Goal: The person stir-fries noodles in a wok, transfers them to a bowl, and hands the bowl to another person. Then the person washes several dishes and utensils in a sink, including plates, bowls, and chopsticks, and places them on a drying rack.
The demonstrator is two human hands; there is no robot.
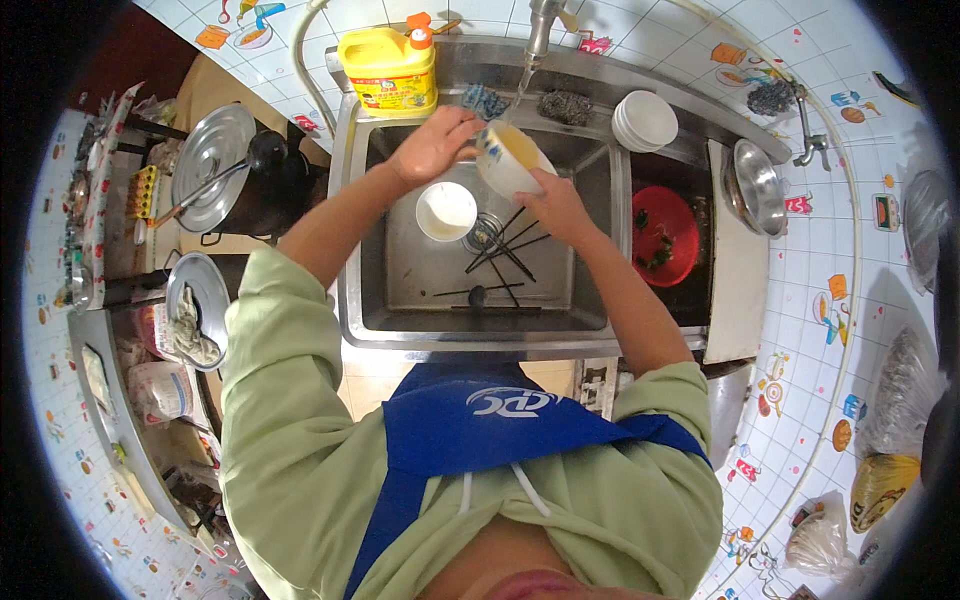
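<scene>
My right hand [556,206] grips the rim of a white bowl with a blue pattern [504,166]; the bowl is tilted and holds yellowish liquid. Water runs from the faucet [541,34] just above it. My left hand [439,146] is raised at the bowl's left side, its fingers apart, the fingertips close to the rim; whether they touch it I cannot tell. Below, a white bowl [446,212] stands in the steel sink [409,274]. Several dark chopsticks [510,255] lie across the sink bottom by the drain strainer [484,232], with a dark spoon-like utensil [477,295] near the front.
A yellow detergent jug [390,79], a blue scrubber [484,101] and a steel wool pad [565,107] line the back ledge. Stacked white bowls [646,120] stand right of them. A red basin [665,236] is at the right; a lidded pot [217,172] is at the left.
</scene>
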